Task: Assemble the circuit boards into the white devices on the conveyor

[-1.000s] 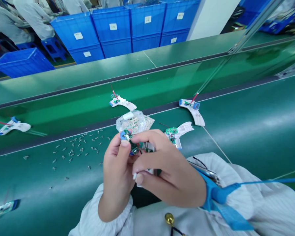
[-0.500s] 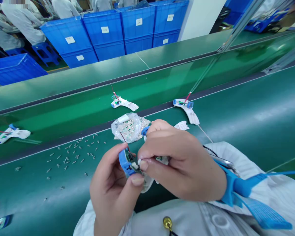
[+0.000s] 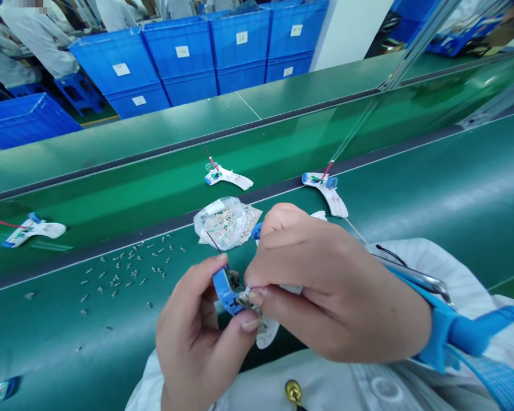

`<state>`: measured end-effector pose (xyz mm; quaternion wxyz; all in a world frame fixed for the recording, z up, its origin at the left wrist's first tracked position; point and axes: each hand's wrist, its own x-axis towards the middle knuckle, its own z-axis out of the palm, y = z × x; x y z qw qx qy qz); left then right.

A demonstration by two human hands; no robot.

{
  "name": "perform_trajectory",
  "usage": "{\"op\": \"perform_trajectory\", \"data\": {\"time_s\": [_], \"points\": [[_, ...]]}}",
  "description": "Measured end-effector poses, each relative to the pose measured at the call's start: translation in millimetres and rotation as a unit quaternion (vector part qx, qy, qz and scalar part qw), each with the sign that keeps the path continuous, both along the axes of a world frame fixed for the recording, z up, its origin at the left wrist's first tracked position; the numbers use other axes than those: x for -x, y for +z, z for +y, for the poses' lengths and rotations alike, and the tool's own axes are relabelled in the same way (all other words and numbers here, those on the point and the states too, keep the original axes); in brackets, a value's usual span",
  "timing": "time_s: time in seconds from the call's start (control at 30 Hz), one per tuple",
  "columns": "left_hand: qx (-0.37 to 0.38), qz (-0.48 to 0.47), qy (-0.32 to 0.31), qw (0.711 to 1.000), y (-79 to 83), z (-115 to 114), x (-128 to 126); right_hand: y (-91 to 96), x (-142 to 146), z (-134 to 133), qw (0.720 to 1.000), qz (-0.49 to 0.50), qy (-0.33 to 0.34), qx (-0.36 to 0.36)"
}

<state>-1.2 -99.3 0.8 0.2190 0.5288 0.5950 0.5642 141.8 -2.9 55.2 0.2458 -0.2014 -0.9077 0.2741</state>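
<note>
My left hand point(image 3: 197, 331) grips a small white plastic part point(image 3: 268, 332) with a blue end and a circuit board, close to my chest. A thin red wire sticks up from it. My right hand point(image 3: 325, 291) pinches at the board with thumb and forefinger; what sits between the fingertips is too small to see. A blue strap point(image 3: 445, 334) wraps my right wrist. A clear bag of small parts point(image 3: 223, 220) lies just beyond my hands, and another part lies half hidden behind my right hand.
Several tiny metal pieces point(image 3: 124, 274) lie scattered on the green bench to the left. Similar white parts ride the conveyor belt point(image 3: 111, 200): one far left point(image 3: 29, 229), one centre point(image 3: 229, 176), one right point(image 3: 325, 188). Blue crates point(image 3: 188, 57) and people stand beyond.
My hands have dropped lower and closer to me, turning the part so its blue end faces left. The parts on the belt have shifted to the right.
</note>
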Motion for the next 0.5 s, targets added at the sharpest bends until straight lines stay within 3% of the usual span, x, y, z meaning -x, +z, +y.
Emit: {"op": "perform_trajectory", "data": {"time_s": [0.23,0.5], "points": [[-0.014,0.141,0.020,0.990,1.3,-0.6,1.8,6.3,-2.2,-1.8,0.996,-0.056,-0.010,-0.074],[-0.033,0.250,0.008,0.968,0.1,-0.9,4.6,7.3,-3.6,-1.7,0.996,-0.041,-0.001,-0.081]]}}
